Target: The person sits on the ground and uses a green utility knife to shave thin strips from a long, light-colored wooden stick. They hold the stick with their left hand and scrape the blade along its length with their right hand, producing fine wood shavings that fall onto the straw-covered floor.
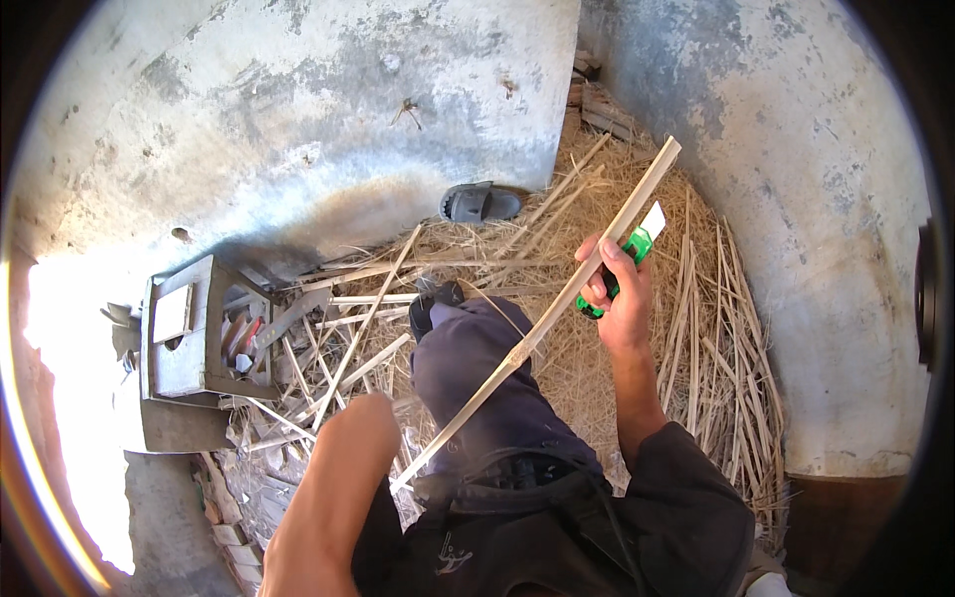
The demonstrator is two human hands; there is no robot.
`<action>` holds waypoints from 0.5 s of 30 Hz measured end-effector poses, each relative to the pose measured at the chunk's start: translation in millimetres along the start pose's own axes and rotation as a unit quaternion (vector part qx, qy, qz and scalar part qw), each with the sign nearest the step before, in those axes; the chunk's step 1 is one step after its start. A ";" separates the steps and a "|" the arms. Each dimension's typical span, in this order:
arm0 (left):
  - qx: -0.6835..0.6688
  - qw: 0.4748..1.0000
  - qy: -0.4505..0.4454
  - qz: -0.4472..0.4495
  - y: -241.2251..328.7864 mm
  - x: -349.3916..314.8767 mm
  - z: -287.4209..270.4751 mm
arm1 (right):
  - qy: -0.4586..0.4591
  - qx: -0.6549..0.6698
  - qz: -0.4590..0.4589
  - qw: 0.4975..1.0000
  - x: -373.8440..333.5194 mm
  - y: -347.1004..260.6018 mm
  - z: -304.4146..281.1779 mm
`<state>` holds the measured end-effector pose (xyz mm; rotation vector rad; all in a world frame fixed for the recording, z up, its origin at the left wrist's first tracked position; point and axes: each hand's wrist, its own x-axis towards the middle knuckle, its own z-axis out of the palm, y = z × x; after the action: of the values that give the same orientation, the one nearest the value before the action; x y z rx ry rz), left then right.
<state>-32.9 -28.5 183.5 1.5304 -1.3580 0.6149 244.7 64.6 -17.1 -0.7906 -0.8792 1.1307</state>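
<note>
My right hand (622, 298) is closed around a green utility knife (637, 242), its pale blade pointing up and away from me. A long, light bamboo strip (567, 298) with a node partway along it lies against the fingers of the same hand. The strip slants from the upper right, across my leg, down toward my left side at the waist. Of my left arm only the bare bent arm (343, 478) shows at the lower left. The left hand is out of the picture.
Pale shavings (587, 398) and split strips (731, 368) cover the floor around my leg (487, 383). A grey slipper (480, 203) lies by the wall (328, 109). An open-sided wooden box (209, 328) with things inside stands at the left. Another worn wall (796, 199) curves along the right.
</note>
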 end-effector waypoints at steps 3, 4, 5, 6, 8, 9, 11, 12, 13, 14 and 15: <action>-0.108 0.992 0.060 -0.013 -20.2 -68.2 -1.1 | -0.004 0.007 -0.010 1.000 -2.7 -4.1 0.2; -0.054 0.987 0.148 -0.042 -29.8 -101.0 -2.5 | -0.002 0.004 -0.015 1.000 -6.2 -6.9 0.1; 0.009 0.968 0.239 -0.080 -35.6 -125.0 -2.1 | -0.004 0.009 -0.015 1.000 -6.4 -9.1 3.5; 0.145 0.903 0.317 -0.250 -34.5 -134.9 0.3 | -0.007 0.020 -0.012 1.000 -5.4 -11.4 7.1; 0.377 0.646 0.411 -0.521 -32.3 -164.7 8.3 | 0.001 0.025 -0.026 0.999 -8.2 -11.3 6.2; 0.370 0.629 0.406 -0.549 -38.6 -173.8 13.1 | 0.003 0.028 -0.031 0.999 -9.7 -11.8 6.4; 0.357 0.592 0.397 -0.604 -54.4 -187.1 26.1 | 0.009 0.043 -0.042 0.998 -12.3 -11.7 8.4; 0.328 0.608 0.407 -0.597 -56.2 -192.7 31.4 | 0.014 0.038 -0.046 0.998 -13.1 -11.3 9.8; 0.299 0.624 0.417 -0.589 -56.9 -197.3 35.9 | 0.019 0.032 -0.051 0.998 -13.3 -11.0 11.0; 0.269 0.640 0.426 -0.580 -56.8 -199.8 39.0 | 0.024 0.026 -0.055 0.998 -12.5 -11.6 11.8; 0.200 0.622 0.464 -0.598 -52.7 -190.7 40.8 | 0.018 0.012 -0.063 0.998 -11.6 -11.4 12.1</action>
<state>-40.3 17.9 -12.9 1.6409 0.7076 0.6335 236.4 51.6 -3.9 -0.7248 -0.8719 1.0120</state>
